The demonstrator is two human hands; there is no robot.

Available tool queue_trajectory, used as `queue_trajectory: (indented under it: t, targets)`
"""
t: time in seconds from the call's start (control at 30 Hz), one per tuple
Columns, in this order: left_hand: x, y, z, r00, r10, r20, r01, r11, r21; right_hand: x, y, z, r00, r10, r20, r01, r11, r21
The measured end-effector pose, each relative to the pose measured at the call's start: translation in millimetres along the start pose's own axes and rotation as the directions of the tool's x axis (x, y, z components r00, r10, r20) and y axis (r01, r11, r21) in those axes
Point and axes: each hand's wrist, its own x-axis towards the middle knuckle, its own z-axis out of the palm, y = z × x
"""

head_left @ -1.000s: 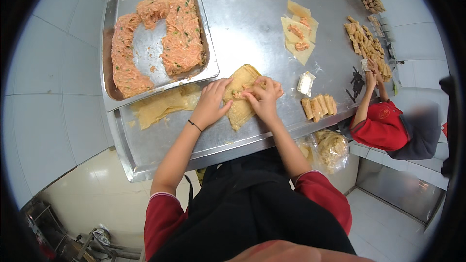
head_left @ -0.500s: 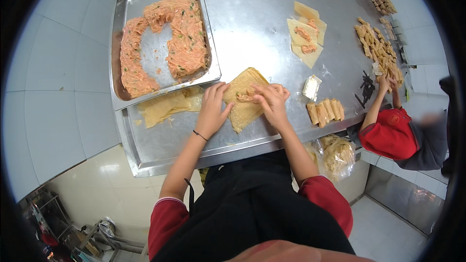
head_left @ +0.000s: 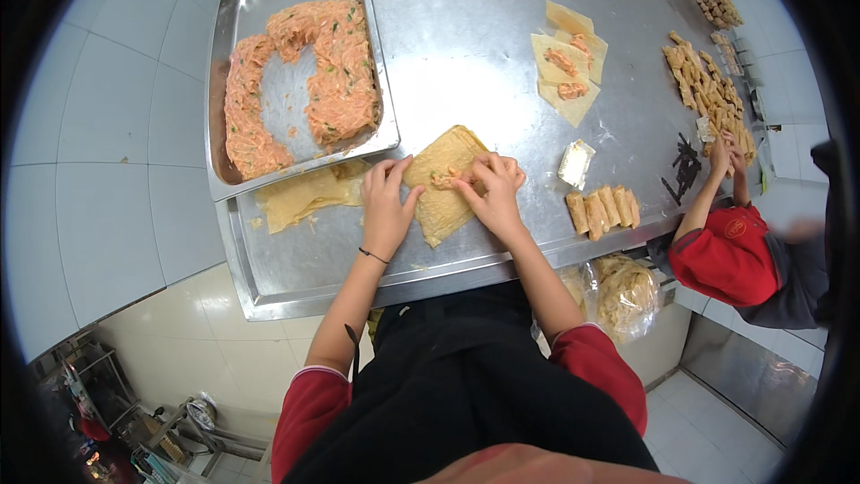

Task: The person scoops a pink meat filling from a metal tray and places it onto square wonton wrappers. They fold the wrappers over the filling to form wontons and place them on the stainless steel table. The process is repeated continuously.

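In front of me a stack of square yellow wrapper sheets (head_left: 436, 214) lies on the steel table, one corner pointing toward me. A small lump of orange-pink filling with green flecks (head_left: 443, 178) sits near its middle. My right hand (head_left: 494, 197) is over the stack's right side, thumb and fingertips closed on the right end of that lump. My left hand (head_left: 387, 208) rests at the stack's left edge, fingers stretched and thumb apart, holding nothing. Above it stands a deep steel tray (head_left: 391, 130) of the same filling mass (head_left: 343, 81).
More wrapper sheets (head_left: 309, 199) lie partly under the tray. Ahead right are sheets topped with filling (head_left: 569, 63). A foil-wrapped block (head_left: 576, 164) and a row of finished rolls (head_left: 604, 211) lie to my right. Beyond, a co-worker's hands (head_left: 727, 154) handle a roll pile (head_left: 708, 94).
My right hand has shifted slightly left and its fingers have drawn together at the filling. My left hand has moved a little left. The view has tilted slightly.
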Motion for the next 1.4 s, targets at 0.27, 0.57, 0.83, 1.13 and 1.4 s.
queue_trajectory:
  t: [0.27, 0.57, 0.83, 1.13, 1.4]
  targets:
    - [1, 1, -3, 0.997, 0.007, -0.071, -0.007, 1.000, -0.001, -9, 7, 4, 0.987, -0.162, 0.019, 0.158, 0.978, 0.134]
    - [0, 9, -9, 0.993, 0.068, -0.093, -0.060, 0.994, 0.087, -7, 7, -2, 0.994, -0.113, -0.009, 0.112, 0.972, 0.207]
    - [6, 30, 9, 0.893, -0.285, 0.349, 0.450, 0.535, -0.715, -15, 17, 19, 0.991, -0.132, -0.023, 0.134, 0.960, 0.245]
    - [17, 27, 1, 0.933, 0.247, 0.262, -0.169, 0.943, -0.286, 39, 54, -32, 0.917, 0.239, -0.320, -0.047, 0.860, 0.508]
    - [6, 13, 14, 0.917, 0.339, 0.211, -0.308, 0.937, -0.167, 104, 46, -23, 0.934, 0.265, -0.241, -0.106, 0.847, 0.522]
